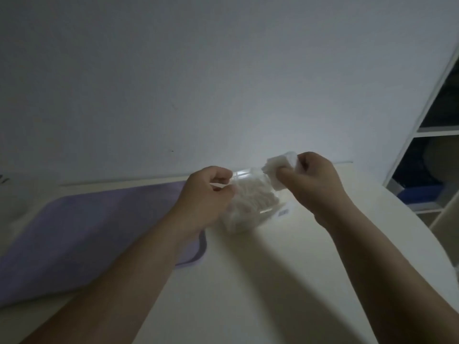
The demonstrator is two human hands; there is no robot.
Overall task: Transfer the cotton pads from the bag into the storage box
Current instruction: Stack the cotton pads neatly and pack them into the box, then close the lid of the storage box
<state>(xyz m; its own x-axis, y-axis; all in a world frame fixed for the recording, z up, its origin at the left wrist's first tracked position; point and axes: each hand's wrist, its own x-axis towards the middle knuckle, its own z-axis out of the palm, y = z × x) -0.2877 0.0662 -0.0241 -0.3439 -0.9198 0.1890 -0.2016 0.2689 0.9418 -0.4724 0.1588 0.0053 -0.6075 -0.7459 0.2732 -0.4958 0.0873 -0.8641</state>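
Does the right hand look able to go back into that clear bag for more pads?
Probably yes: the left hand pinches the bag at its mouth, and nothing sits between. But the right hand is already full of pads.

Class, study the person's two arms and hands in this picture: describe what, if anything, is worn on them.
Both forearms are bare as far as the picture shows them; no sleeves reach into view. The left hand and the right hand wear no gloves. No watch, bracelet or ring shows on either wrist or on the visible fingers, though the dim, soft picture could hide something small.
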